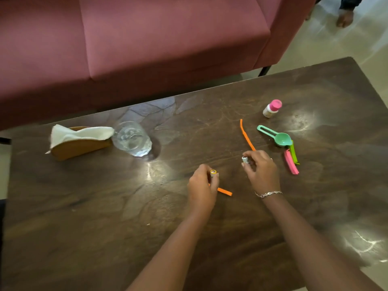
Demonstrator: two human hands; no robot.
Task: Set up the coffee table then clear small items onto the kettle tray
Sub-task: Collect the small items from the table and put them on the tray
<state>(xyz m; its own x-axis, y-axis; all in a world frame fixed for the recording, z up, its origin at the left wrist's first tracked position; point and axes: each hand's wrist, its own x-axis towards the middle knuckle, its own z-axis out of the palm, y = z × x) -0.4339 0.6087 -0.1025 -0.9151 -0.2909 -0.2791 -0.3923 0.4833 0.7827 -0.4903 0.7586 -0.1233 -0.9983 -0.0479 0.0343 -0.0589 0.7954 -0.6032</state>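
A dark wood counter (105, 206) is standing before a maroon sofa (147, 38). The left hand (201, 190) is pinching one small cylinder (213, 172) in its fingers, and the right hand (262, 171) is pinching a second cylinder (245, 159). The kettle tray is not showing. Both pinches are looking light, so a cylinder could be slipping loose during the carry and rolling off the edge. Lying on the counter are two orange strips, a long strip (246, 136) and a short strip (224, 191). There is also one green scoop (281, 138), one pink clip (291, 163), one green clip (294, 153), one bottle (271, 109), one glass (132, 138) and one napkin holder (79, 143).
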